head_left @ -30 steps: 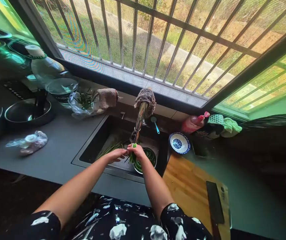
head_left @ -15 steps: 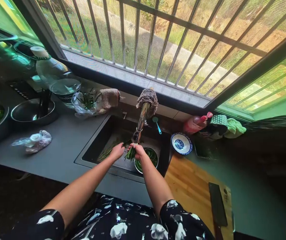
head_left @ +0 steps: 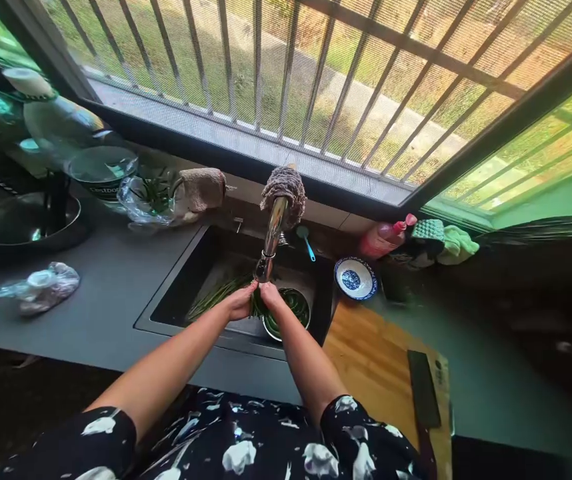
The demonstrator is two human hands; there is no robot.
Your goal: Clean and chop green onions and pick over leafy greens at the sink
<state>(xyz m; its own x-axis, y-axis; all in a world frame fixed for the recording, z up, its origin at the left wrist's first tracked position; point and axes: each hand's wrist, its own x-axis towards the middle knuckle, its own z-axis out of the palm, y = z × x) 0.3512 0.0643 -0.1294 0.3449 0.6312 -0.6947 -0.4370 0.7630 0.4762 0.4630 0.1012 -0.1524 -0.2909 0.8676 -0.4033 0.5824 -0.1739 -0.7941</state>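
Hands meet under the tap (head_left: 272,235): left hand (head_left: 241,303) and right hand (head_left: 269,294) clasp a bunch of greens (head_left: 256,305) over the sink (head_left: 186,293). More stalks (head_left: 213,296) lie left of the tap unrinsed, I'd judge; some sit in the bowl (head_left: 289,313).

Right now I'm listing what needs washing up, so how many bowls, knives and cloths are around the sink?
Bowls: 3 – blue patterned bowl, steel bowl in the sink, steel bowl on the left counter
Knives: 1 – cleaver on the cutting board
Cloths: 3 – brown cloth, cloth on the faucet, green cloth
Total: 7
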